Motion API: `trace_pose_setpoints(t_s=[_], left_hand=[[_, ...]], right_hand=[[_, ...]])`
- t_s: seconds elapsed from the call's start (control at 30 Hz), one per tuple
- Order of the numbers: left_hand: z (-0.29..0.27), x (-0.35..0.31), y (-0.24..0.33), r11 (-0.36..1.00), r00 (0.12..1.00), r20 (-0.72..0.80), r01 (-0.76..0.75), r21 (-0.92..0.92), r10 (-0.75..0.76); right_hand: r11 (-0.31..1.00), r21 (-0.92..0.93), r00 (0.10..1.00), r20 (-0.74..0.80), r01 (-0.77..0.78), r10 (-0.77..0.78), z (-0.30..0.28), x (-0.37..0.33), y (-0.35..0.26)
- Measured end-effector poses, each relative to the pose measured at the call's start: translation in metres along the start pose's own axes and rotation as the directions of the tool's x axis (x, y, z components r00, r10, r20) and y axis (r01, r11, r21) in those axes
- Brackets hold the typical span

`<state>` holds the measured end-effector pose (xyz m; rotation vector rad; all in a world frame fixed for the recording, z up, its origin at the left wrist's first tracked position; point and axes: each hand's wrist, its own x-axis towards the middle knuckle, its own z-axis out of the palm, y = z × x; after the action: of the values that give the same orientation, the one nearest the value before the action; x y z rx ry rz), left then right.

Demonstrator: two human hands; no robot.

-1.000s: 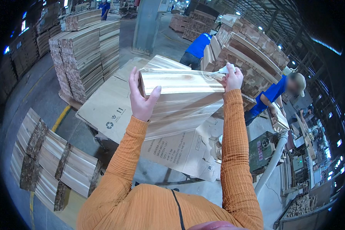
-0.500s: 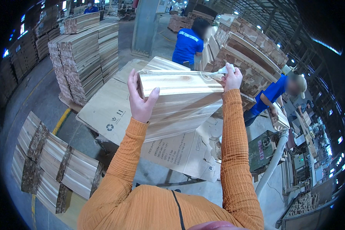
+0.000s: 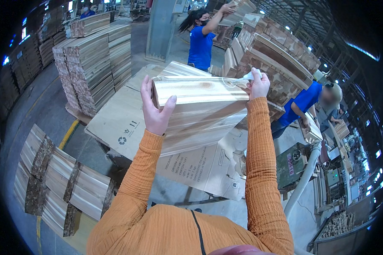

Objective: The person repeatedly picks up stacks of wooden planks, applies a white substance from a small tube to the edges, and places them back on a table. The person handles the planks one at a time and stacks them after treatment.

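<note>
A pale wooden board (image 3: 195,90) lies on top of a stack of boards (image 3: 200,123) in front of me. My left hand (image 3: 156,108) clasps its left end, thumb along the near face and fingers round the far side. Over the right end, my right hand (image 3: 258,85) grips a small white squeeze bottle (image 3: 252,75). Its thin nozzle points left onto the board's upper face, near a knot and a curved mark. The lower fingers of that hand rest against the board's right end. Most of the bottle's body is hidden in my fingers.
Flattened cardboard (image 3: 115,114) lies under the stack. Tall board piles (image 3: 91,63) stand behind left, and more boards (image 3: 64,182) lie low at left. A large pile (image 3: 276,63) rises behind right, with a co-worker in blue (image 3: 202,42) beside it. A machine with a grey hose (image 3: 304,182) stands right.
The co-worker at the back has straightened and now lifts a board with raised arms. The co-worker at right has shifted slightly. My hands and the bottle have barely moved.
</note>
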<state>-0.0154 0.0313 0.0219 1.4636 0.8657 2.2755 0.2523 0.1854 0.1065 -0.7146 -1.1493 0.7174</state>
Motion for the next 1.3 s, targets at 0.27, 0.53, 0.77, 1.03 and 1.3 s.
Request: trace_pose_setpoints(t_s=[0.27, 0.53, 0.77, 1.03, 1.3], left_hand=[[0.0, 0.0, 0.001, 0.999, 1.0, -0.006, 0.002, -0.038, -0.002], [-0.001, 0.003, 0.0, 1.0, 1.0, -0.021, 0.014, -0.024, -0.014], [0.001, -0.005, 0.003, 0.999, 0.999, -0.003, -0.038, 0.019, 0.038], [0.007, -0.016, 0.013, 1.0, 1.0, 0.01, -0.028, 0.01, 0.028], [-0.001, -0.026, 0.012, 0.98, 0.995, -0.02, -0.095, 0.174, 0.1]], right_hand=[[1.0, 0.024, 0.999, -0.038, 0.012, -0.011, 0.002, 0.0, -0.001], [0.97, 0.243, 0.997, -0.061, -0.019, 0.035, 0.001, 0.002, -0.001], [0.674, 0.701, 0.969, 0.115, -0.234, 0.217, -0.063, -0.018, -0.023], [0.692, 0.691, 0.951, -0.022, -0.208, 0.308, -0.234, -0.189, 0.004], [0.891, -0.218, 0.859, -0.428, -0.399, 0.281, -0.357, -0.321, 0.058]])
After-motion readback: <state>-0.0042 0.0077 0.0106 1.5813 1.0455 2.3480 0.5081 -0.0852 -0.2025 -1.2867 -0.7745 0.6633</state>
